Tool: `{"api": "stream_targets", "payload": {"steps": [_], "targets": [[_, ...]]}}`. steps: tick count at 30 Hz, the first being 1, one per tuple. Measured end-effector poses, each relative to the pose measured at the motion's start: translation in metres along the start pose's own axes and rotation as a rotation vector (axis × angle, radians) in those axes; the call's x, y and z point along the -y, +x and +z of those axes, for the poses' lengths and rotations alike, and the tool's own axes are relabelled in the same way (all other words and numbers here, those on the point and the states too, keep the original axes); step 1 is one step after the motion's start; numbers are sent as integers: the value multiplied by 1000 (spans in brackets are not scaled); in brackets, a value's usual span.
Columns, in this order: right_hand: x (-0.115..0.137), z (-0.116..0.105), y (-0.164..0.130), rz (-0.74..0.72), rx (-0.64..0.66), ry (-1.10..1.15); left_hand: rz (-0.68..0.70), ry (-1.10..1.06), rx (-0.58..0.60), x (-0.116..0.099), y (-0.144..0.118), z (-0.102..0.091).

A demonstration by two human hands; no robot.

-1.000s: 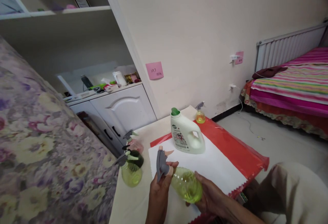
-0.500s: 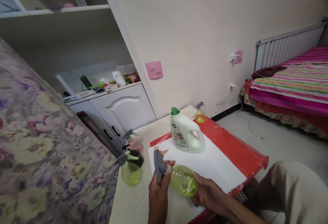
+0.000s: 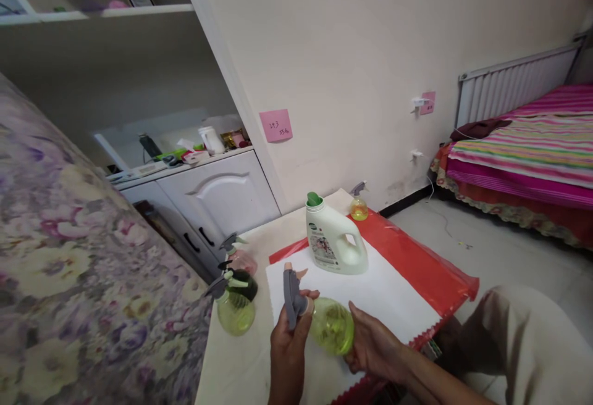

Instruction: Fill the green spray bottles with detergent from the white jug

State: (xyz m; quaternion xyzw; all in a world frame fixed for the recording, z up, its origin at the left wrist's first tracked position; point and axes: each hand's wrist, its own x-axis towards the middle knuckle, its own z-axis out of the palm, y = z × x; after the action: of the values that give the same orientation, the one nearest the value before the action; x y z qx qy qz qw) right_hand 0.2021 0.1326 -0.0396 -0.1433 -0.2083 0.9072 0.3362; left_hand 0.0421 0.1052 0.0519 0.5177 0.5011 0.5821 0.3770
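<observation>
Spray bottle [image 3: 330, 326] tipped more end-on since a second ago, held low over the white cloth [image 3: 389, 300] on the table [image 3: 241, 362]. Left hand [image 3: 288, 346] clamped on grey trigger head [image 3: 291, 297], right hand [image 3: 373, 346] cupping the body. Looks like head being twisted; not off yet.

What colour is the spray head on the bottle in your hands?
Grey, on the spray head of the yellow-green bottle; the head view shows it.
</observation>
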Motion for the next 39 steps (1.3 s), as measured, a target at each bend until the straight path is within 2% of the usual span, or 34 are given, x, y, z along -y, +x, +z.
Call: {"api": "stream_targets", "payload": {"steps": [4,10,14,19,22,26,30,36,39], "targets": [[0,-5,0,-57,-7,34,19,25,4,1,3,-4],[-2,-9,2,57,-65,43,17,-12,105,-2,2,-4],[-1,-9,1,115,-88,22,31,1,39,-6,0,2],[0,-7,1,-28,-5,55,26,30,-12,-4,0,3],[-4,-7,2,-61,-23,58,36,70,5,-2,1,2],[-11,-8,4,-85,-54,31,51,104,-29,-4,1,4],[-12,-7,4,-20,-93,51,73,82,-12,-5,1,4],[-9,-5,0,92,-104,113,83,94,114,-4,2,-2],[-8,-5,1,129,-104,135,62,97,117,-1,2,0]]}}
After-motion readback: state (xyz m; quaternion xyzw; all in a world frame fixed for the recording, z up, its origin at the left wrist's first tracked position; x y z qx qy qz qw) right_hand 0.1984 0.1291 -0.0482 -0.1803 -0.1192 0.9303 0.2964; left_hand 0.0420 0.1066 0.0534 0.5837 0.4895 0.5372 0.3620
